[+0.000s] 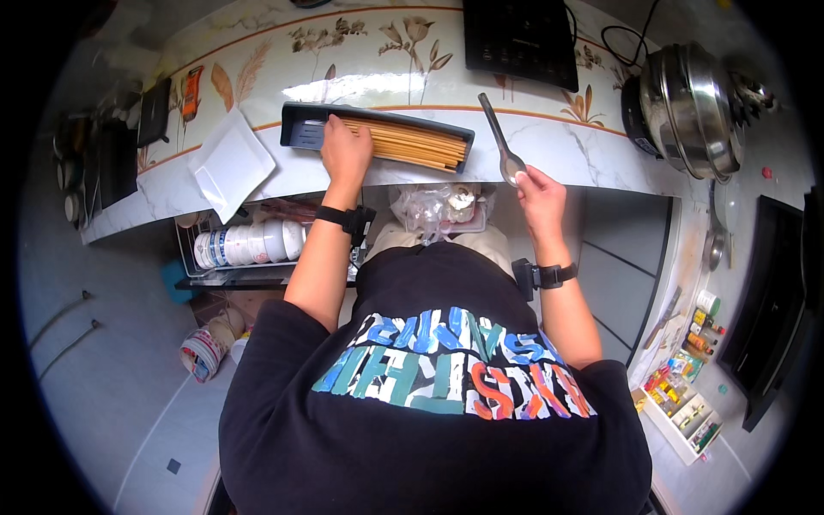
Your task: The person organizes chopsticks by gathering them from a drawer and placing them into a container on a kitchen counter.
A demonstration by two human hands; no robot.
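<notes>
On the marble-patterned counter lies a dark grey utensil tray [297,136] filled with a bundle of wooden chopsticks [412,143]. My left hand [346,151] reaches into it near its left end, fingers over the ends of the chopsticks; whether it grips anything is hidden. A metal soup spoon [494,122] stands out from my right hand [539,193], which pinches it at the bowl, the handle pointing away over the counter. To the left of the tray a white square plate [235,164] sits at the counter's front edge, its near corner reaching past it.
An induction cooktop [521,45] lies at the back, with a steel steamer pot [689,109] at right. An orange-handled tool [191,93] and a black case [154,111] are at left. Below the counter, a rack holds stacked bowls [251,244]; a plastic bag [425,209] hangs near my lap.
</notes>
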